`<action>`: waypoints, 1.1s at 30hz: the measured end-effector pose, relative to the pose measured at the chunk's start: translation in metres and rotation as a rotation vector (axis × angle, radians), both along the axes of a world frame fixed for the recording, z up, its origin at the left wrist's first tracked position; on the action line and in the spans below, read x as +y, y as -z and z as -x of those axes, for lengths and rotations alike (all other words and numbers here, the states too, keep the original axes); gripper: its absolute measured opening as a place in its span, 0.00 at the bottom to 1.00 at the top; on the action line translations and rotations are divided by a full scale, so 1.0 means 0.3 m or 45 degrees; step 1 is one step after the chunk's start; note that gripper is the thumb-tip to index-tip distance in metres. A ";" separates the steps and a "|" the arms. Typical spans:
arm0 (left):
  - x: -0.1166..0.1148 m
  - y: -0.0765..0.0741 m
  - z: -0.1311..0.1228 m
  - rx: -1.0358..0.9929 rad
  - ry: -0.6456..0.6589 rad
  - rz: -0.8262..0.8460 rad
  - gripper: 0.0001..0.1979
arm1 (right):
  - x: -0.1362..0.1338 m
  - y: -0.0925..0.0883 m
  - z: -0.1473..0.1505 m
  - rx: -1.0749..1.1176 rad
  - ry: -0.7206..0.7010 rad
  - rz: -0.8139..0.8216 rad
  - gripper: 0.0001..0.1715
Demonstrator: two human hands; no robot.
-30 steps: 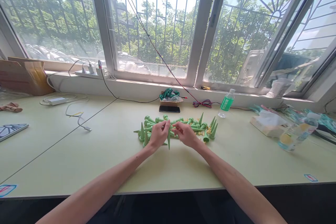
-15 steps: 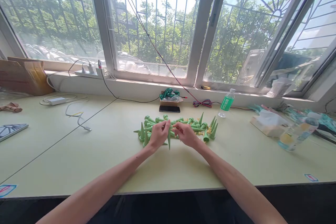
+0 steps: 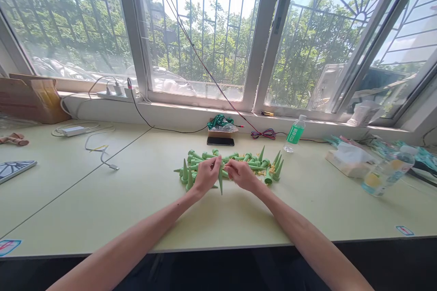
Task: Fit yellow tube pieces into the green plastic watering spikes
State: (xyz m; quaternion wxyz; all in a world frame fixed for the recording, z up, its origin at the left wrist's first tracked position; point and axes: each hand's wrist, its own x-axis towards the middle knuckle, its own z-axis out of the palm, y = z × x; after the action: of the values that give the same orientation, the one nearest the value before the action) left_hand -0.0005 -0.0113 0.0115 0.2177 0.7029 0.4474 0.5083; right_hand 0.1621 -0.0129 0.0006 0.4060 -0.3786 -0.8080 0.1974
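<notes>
My left hand (image 3: 206, 175) is closed on a green plastic plant watering spike (image 3: 221, 184), whose pointed end hangs down toward me. Close beside it, at the spike's upper part, my right hand (image 3: 241, 173) has its fingers pinched together. Whatever small thing is in that pinch is too small to make out. Around and behind both hands lie many more green spikes (image 3: 185, 173), some upright on their wide ends, others on their sides. Small yellowish pieces (image 3: 262, 173) are scattered among them on the right. The hands cover the middle of the pile.
Behind the pile, a black phone (image 3: 220, 141) leans by a small box of green material (image 3: 221, 122). A green-labelled bottle (image 3: 295, 134) stands right of it. Farther right are a tissue box (image 3: 348, 163) and a larger bottle (image 3: 389, 173). Cables (image 3: 102, 152) lie left.
The spike's tip has shifted very slightly, and the right fingers have moved a little closer to it. Everything else looks the same.
</notes>
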 end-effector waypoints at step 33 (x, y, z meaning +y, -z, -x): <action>-0.020 -0.004 -0.004 0.158 0.002 -0.256 0.22 | 0.011 0.004 0.003 -0.043 0.110 -0.126 0.24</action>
State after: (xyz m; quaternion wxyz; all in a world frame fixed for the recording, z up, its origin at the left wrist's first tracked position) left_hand 0.0007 -0.0172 0.0126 0.1185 0.7516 0.4065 0.5059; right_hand 0.1612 -0.0097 -0.0007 0.4188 -0.3958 -0.8064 0.1330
